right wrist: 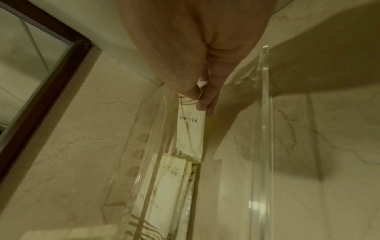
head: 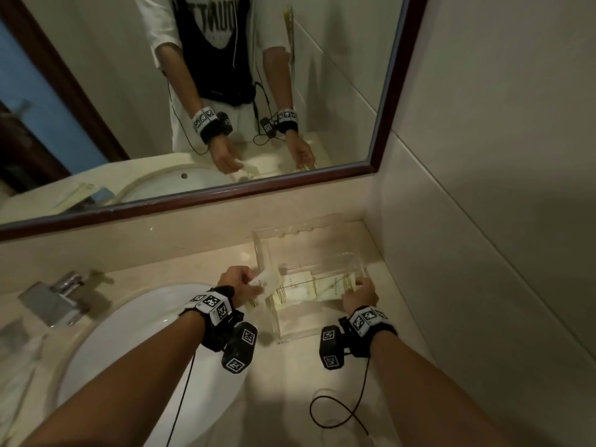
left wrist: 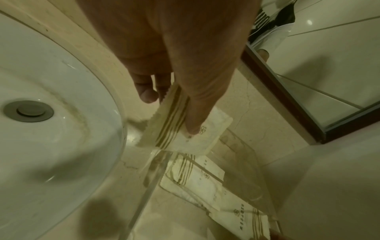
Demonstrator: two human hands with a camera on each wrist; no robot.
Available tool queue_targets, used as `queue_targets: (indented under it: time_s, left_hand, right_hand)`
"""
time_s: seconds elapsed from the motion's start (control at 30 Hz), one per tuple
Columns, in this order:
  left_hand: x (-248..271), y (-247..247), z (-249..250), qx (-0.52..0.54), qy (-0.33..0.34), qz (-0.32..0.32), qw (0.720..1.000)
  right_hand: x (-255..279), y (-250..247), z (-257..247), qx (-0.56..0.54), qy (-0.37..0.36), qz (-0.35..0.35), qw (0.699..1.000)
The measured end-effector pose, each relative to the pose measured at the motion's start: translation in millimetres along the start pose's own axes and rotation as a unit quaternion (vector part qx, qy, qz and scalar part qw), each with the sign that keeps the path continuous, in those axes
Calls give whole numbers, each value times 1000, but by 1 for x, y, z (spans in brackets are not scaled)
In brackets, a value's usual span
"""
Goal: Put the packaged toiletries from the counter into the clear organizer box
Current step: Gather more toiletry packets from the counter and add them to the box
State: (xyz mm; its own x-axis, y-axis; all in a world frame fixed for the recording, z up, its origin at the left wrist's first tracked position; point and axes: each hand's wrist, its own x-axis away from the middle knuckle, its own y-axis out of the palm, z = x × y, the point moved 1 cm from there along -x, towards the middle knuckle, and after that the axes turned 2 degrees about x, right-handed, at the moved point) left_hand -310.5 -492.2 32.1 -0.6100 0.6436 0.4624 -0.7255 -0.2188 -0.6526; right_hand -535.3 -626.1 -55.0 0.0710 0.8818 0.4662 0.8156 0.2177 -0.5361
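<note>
A clear organizer box stands on the counter by the right wall, with cream toiletry packets lying inside. My left hand pinches a cream packet with gold stripes just above the box's left wall. My right hand is at the box's right side and pinches the end of another cream packet that lies partly in the box. More packets show through the clear wall.
A white sink basin lies to the left with a chrome tap behind it. A framed mirror hangs above the counter. A tiled wall closes the right side. Wrist cables dangle near the counter's front.
</note>
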Motion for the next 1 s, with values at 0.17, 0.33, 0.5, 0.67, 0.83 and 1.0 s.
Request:
queue_targets:
  time_s: [0.17, 0.33, 0.5, 0.67, 0.83, 1.0]
  left_hand:
    - [1, 9, 2, 5, 7, -13, 1000]
    - [-1, 12, 3, 5, 12, -19, 1000]
    - [-4, 11, 2, 2, 6, -30, 1000]
    - [-7, 14, 3, 0, 5, -34, 999]
    - [-8, 24, 5, 12, 11, -48, 999]
    - [-1, 46, 17, 88, 24, -99, 991]
  right_hand:
    - [-2, 4, 6, 9, -17, -3, 1000]
    - [-1, 7, 1, -9, -34, -3, 999]
    - [-2, 8, -1, -5, -51, 15, 999]
    - [2, 6, -4, 12, -65, 28, 997]
    - [4, 3, -9, 17, -106, -25, 994]
    - [3, 1, -3, -3, -124, -61, 990]
